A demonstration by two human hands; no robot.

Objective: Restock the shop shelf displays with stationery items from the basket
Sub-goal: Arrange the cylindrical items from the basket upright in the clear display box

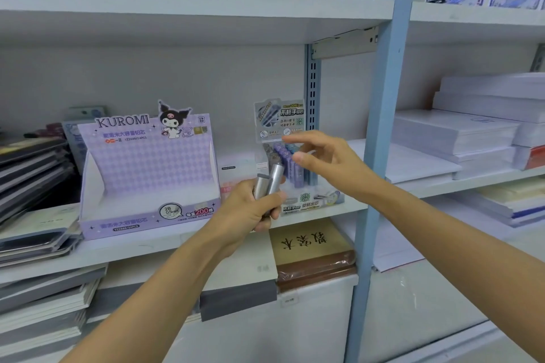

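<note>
My left hand (250, 209) grips two grey lead-refill tubes (269, 183) upright in front of the middle shelf. My right hand (321, 156) hovers open just right of them, fingers spread, in front of a small display box (298, 174) holding several purple, blue and grey tubes. Left of that stands a purple Kuromi display box (147, 174) whose tray looks bare inside. No basket is in view.
Stacked notebooks (32, 174) lie at the left of the shelf (177, 242). A blue upright post (380, 138) divides it from white paper reams (472, 127) on the right. Coloured items fill the top shelf (182, 0); brown notebooks (312, 253) lie below.
</note>
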